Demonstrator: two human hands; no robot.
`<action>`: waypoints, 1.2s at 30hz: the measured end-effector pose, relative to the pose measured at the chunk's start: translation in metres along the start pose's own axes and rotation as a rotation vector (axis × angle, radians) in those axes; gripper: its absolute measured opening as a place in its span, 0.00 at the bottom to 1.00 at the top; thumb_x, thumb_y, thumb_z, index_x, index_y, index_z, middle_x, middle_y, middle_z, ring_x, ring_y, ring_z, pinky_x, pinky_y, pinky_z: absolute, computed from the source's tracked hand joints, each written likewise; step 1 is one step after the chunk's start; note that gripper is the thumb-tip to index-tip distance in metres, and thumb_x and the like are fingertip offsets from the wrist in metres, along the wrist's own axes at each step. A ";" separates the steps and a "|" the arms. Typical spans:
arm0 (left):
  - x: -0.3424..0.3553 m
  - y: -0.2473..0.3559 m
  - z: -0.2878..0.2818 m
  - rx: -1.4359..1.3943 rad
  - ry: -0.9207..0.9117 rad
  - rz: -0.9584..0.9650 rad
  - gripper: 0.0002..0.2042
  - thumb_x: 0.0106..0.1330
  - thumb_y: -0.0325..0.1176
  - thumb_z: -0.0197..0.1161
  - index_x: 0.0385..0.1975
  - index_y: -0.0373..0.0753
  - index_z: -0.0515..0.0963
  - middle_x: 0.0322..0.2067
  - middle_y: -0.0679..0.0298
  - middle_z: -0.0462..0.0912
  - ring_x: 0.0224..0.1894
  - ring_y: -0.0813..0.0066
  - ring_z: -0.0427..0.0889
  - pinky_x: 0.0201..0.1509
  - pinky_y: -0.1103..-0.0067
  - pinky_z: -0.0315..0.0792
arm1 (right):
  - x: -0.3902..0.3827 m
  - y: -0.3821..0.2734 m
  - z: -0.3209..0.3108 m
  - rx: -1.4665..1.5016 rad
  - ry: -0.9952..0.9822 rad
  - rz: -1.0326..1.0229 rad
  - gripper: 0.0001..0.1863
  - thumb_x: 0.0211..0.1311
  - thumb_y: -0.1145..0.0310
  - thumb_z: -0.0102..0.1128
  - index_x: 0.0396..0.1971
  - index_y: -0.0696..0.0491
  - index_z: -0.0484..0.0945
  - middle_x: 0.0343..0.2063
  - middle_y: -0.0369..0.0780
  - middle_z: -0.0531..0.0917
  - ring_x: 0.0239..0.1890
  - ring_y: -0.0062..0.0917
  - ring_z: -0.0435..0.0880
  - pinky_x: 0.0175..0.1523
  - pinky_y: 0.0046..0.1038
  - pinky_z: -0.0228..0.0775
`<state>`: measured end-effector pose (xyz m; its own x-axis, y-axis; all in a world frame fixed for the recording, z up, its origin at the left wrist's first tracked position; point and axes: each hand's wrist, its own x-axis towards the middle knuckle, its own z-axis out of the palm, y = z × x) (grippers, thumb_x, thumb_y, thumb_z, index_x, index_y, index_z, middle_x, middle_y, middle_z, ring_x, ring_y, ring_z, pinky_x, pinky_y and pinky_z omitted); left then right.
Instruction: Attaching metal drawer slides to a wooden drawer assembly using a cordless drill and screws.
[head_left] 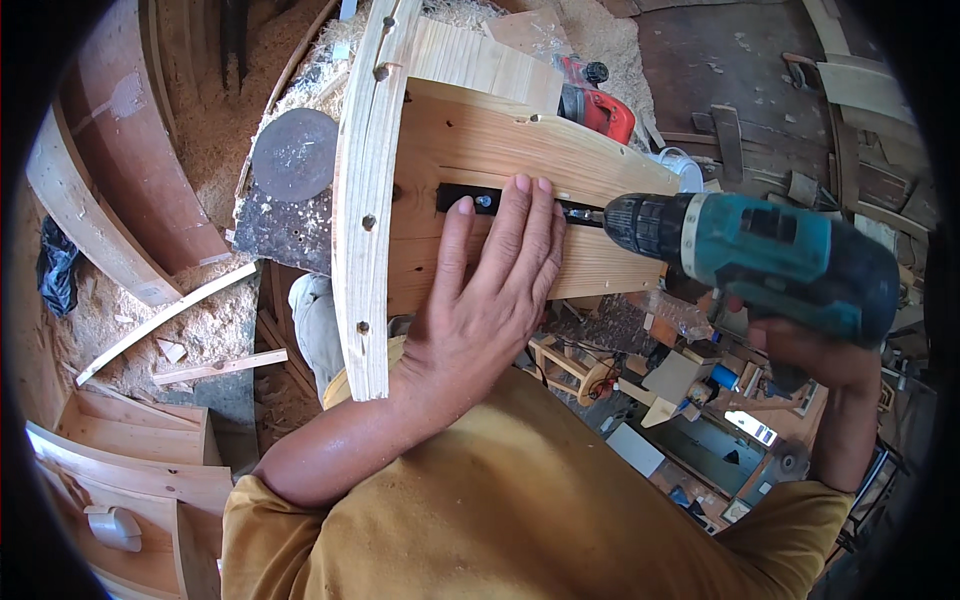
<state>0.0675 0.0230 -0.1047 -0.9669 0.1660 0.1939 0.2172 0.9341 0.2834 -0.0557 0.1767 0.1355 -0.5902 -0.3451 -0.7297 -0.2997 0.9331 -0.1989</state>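
Gripping the teal drill in the right hand, fingers wrapped around a partly shadowed handle, at three o'clock from the left hand. Pressing there with fingers laid flat and close together, thumb spread apart, across the black strip on the wooden panel, toward twelve o'clock. Leaving one screw visible in the strip between thumb and forefinger. Aiming the bit just beside the outer fingers; cannot tell its exact contact. Apparently at the fastening step, and probably calling next for straight, steady pressure, with fingertips kept clear. Beyond, finding the holed slat along the panel's nine o'clock edge; farther off, the dark disc at ten and the red power tool at one.
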 end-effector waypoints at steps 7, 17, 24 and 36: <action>0.000 0.001 0.001 0.010 0.025 -0.005 0.25 0.62 0.37 0.48 0.61 0.39 0.68 0.66 0.59 0.62 0.69 0.65 0.60 0.69 0.55 0.49 | -0.002 0.003 0.002 0.228 0.076 0.217 0.29 0.47 0.75 0.74 0.52 0.57 0.75 0.44 0.39 0.84 0.45 0.25 0.82 0.52 0.30 0.75; 0.001 0.001 0.000 0.005 0.009 -0.006 0.25 0.62 0.36 0.48 0.62 0.39 0.67 0.66 0.58 0.62 0.69 0.64 0.60 0.68 0.55 0.50 | -0.008 0.014 0.006 -0.214 0.214 -0.169 0.28 0.44 0.75 0.76 0.49 0.56 0.78 0.41 0.40 0.84 0.44 0.25 0.83 0.51 0.28 0.75; 0.000 -0.002 0.006 0.074 0.093 0.050 0.26 0.63 0.41 0.44 0.59 0.35 0.67 0.62 0.55 0.66 0.67 0.60 0.62 0.67 0.54 0.55 | -0.013 0.019 0.009 0.138 0.143 0.081 0.28 0.44 0.75 0.75 0.49 0.56 0.77 0.42 0.40 0.84 0.44 0.25 0.83 0.51 0.28 0.76; 0.001 -0.002 0.006 0.063 0.095 0.045 0.26 0.63 0.41 0.44 0.59 0.35 0.67 0.62 0.54 0.66 0.67 0.59 0.62 0.67 0.54 0.55 | -0.007 0.034 0.000 -0.115 0.120 -0.231 0.30 0.45 0.76 0.74 0.52 0.57 0.75 0.42 0.41 0.84 0.44 0.25 0.84 0.50 0.29 0.76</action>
<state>0.0649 0.0234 -0.1103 -0.9385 0.1802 0.2944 0.2483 0.9450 0.2129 -0.0617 0.2109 0.1344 -0.5785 -0.5631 -0.5901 -0.5158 0.8130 -0.2701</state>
